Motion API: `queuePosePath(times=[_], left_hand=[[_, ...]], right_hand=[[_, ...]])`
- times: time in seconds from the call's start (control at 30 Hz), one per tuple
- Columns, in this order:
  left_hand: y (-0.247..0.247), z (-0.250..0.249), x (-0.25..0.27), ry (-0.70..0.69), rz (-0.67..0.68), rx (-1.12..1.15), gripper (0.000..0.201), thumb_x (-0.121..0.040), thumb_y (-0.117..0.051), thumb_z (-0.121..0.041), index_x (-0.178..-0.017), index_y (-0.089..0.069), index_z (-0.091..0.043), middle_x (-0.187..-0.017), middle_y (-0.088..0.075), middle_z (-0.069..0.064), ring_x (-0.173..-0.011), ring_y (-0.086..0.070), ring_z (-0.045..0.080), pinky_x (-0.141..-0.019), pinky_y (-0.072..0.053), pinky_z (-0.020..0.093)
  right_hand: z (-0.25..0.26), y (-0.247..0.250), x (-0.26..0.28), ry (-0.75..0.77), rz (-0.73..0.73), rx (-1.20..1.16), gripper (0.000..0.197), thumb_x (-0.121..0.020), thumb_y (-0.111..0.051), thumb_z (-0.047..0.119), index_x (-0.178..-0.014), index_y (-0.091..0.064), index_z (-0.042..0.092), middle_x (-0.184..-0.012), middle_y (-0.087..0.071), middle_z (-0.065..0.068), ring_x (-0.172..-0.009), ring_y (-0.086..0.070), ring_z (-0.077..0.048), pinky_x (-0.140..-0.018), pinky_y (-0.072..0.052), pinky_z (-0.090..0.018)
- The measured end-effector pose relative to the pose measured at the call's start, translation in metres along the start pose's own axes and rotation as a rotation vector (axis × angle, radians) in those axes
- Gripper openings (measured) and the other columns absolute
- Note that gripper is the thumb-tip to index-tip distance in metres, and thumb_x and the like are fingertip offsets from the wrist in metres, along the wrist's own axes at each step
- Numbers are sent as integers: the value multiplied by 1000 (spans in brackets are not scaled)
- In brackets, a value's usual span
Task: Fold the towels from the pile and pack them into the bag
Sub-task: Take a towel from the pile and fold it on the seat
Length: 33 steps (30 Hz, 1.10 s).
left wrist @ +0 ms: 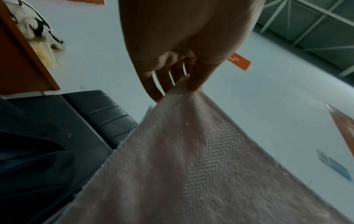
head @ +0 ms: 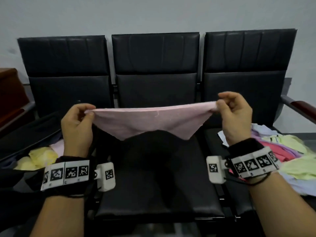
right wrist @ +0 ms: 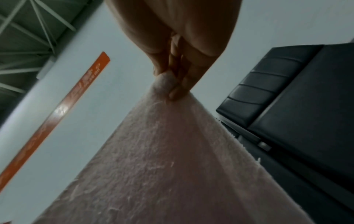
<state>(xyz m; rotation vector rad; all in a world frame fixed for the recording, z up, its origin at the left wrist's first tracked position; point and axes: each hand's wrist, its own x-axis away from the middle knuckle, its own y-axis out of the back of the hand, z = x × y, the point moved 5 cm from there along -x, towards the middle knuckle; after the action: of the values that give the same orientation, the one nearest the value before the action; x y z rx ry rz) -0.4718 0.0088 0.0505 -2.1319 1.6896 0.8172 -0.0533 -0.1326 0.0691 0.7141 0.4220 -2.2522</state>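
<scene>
- Two hands hold one pink towel [head: 147,119] taut above the middle seat [head: 157,182]: left hand [head: 77,124] and right hand [head: 236,117] each pinch a top corner.
- Left wrist: fingers [left wrist: 199,75] grip the herringbone hem corner.
- Right wrist: fingers [right wrist: 178,91] clamp bunched terry; it looks soft, light and limp, best held at the corners.

Bare forearms, black wristbands [head: 246,146] with black-and-white square markers, white camera boxes [head: 215,169], thin black cords

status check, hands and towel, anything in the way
Left hand and right hand each pinch a top corner. Pink towel stretched above middle seat. Nothing in the way.
</scene>
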Motion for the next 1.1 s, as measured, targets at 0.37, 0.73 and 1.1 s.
queuePosePath(times=[0.37,0.73,1.1], left_hand=[[-2,102,118,497,463,-275,27,-78,-59,11,-63,-71,-9,-63,-67,2,-67,-56,13,-65,-43,23],[-10,136,144,687,584,-301,21,-78,-61,7,-72,-71,-9,-64,-64,3,-61,-54,17,-61,-41,27],[-47,163,124,490,436,-358,19,-89,-58,-6,-92,-68,-23,-85,-65,-9,-75,-58,4,-67,-42,18]], right_hand=[[-126,43,135,-421,252,194,30,-90,-60,-4,-95,-64,25,-62,-56,8,-61,-53,-7,-63,-45,-29],[-162,62,157,-556,265,276,21,-90,-66,6,-94,-64,26,-60,-62,6,-55,-55,-8,-50,-46,-28],[-199,41,132,-537,165,436,15,-88,-66,12,-97,-64,23,-65,-64,8,-53,-57,-5,-57,-46,-21]])
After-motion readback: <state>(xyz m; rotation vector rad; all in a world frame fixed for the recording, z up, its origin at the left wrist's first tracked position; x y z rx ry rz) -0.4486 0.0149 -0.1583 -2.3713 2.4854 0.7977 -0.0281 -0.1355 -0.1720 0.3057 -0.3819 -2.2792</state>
